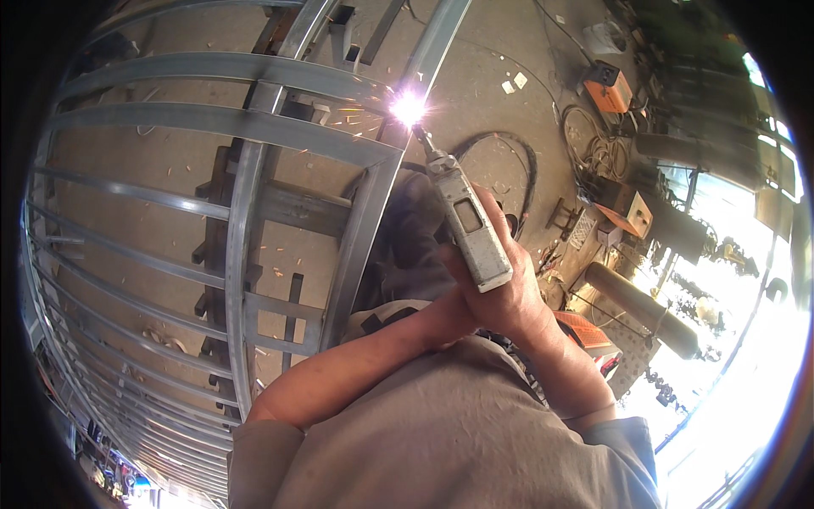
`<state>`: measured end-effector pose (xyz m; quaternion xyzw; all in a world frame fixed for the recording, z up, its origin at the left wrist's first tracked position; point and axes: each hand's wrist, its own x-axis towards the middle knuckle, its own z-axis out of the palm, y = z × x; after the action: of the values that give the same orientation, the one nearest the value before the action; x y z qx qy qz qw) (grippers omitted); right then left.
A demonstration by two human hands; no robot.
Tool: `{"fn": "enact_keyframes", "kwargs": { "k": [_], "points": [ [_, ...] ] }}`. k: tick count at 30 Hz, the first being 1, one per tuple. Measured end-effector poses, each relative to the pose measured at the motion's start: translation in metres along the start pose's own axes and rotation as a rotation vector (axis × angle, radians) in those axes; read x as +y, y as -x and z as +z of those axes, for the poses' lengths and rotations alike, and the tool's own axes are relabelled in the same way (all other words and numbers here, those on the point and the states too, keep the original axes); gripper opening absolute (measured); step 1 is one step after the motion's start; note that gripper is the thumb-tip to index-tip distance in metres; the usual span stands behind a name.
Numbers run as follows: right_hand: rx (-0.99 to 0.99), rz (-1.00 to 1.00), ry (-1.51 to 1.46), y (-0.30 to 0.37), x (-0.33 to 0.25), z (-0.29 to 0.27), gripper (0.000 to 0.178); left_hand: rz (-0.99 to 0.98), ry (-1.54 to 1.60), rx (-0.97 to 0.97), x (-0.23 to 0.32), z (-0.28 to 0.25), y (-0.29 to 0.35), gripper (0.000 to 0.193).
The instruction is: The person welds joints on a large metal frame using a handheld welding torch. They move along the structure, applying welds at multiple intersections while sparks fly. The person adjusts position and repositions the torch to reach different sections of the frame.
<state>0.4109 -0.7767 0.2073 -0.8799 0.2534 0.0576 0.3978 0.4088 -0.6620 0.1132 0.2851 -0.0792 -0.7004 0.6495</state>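
My right hand [519, 295] is wrapped round a pale grey, boxy welding gun [475, 225], one finger stretched along its right side. From the left, my left hand [465, 299] meets it under the rear of the gun; its fingers are mostly hidden there, so its grip cannot be made out. At the gun's nozzle a white-violet glare burns with orange sparks flying leftward. This glare sits on a corner of a metal frame [360, 233], where a crossbar [331, 140] joins a long side bar, and it hides the joint itself.
Many parallel metal bars [153, 259] fill the left side. A dark hose [532, 161] curves over the floor beyond the gun. Orange machines [609, 87], coiled cable [600, 153] and a gas cylinder [640, 310] lie to the right. A white bucket [604, 37] stands far right.
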Motion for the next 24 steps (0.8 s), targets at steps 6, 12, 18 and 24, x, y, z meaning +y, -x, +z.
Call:
{"fn": "enact_keyframes", "kwargs": {
  "k": [6,12,18,24],
  "points": [
    [0.005,0.008,0.006,0.0014,-0.0017,-0.0003,0.079,-0.002,0.04,-0.022,0.0061,0.0,0.0015,0.04],
    [-0.006,-0.029,0.076,0.0026,0.0,0.0002,0.076,0.019,-0.004,-0.022,0.0065,0.0016,0.0008,0.036],
    [0.001,0.02,-0.004,0.006,0.0002,-0.0008,0.075,-0.038,0.04,-0.035,0.0061,0.0018,0.0026,0.038],
    [-0.032,0.078,-0.032,0.0076,-0.0005,-0.004,0.075,0.03,-0.013,-0.025,0.0015,0.0042,0.0015,0.04]
  ]
}}
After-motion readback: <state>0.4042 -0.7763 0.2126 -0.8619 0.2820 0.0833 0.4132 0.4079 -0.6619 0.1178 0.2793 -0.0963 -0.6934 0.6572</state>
